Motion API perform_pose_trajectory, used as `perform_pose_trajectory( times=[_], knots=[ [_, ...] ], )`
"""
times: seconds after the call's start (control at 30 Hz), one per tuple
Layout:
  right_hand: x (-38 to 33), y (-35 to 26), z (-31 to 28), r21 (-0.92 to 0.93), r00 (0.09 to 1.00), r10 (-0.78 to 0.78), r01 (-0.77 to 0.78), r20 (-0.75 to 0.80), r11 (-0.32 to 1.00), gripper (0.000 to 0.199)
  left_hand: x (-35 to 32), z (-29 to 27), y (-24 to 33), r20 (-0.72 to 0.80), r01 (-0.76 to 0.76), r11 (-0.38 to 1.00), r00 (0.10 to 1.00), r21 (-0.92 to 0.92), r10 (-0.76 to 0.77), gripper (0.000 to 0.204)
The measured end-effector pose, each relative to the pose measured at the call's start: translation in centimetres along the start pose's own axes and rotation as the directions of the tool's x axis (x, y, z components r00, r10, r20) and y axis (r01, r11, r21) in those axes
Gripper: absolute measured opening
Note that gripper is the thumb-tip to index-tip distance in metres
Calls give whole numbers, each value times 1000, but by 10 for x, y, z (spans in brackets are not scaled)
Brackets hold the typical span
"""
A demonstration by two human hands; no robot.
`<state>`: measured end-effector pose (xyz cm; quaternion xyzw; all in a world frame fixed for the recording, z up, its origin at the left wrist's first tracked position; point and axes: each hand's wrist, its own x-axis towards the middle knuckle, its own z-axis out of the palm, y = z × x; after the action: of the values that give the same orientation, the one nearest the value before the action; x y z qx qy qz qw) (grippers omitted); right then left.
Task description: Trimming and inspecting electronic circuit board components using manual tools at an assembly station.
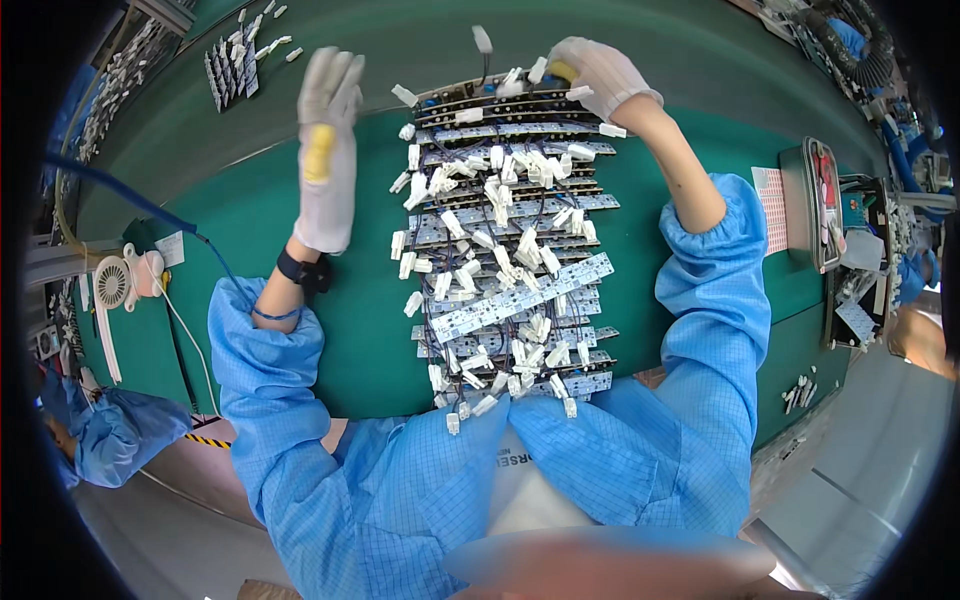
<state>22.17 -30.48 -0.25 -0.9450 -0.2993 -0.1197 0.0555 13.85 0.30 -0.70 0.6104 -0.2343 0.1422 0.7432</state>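
Note:
A long row of narrow circuit boards [460, 231] with white plug connectors on short dark wires lies before me, reaching from my chest to the far side of the green mat. One white board [525, 296] lies slantwise on top. My left hand [325, 150], in a white glove with a yellow patch, is held left of the row, fingers stretched out and somewhat blurred, holding nothing. My right hand [595, 78], gloved likewise, is at the row's far right corner with its fingers bent in; what they grip is hidden. A white connector [482, 40] stands up at the far edge.
More boards with connectors [232, 70] lie at the far left. A small fan [113, 282] and a blue cord [130, 192] are on the left. At right stand a metal tin [815, 205] and a red-printed sheet [770, 205]. Another person's blue sleeve [130, 430] shows at lower left.

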Motion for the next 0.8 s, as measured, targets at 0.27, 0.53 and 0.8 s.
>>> perform_pose_trajectory(
  times=[0.27, 0.53, 0.8],
  knots=[
    [-13, -11, -3, 461, 688, -8, 495, -726, 736, 17, -20, -31, -2, 69, 432, 875, 901, -218, -428, 66],
    [-21, -48, -42, 94, 875, -160, 226, -456, 969, 20, -29, -37, -3, 150, 580, 759, 813, -295, -563, 65],
    [9, -70, -24, 26, 780, -363, 436, -510, 900, 17, -35, -53, -16, -6, 511, 789, 838, -341, -545, 56]
  ],
)
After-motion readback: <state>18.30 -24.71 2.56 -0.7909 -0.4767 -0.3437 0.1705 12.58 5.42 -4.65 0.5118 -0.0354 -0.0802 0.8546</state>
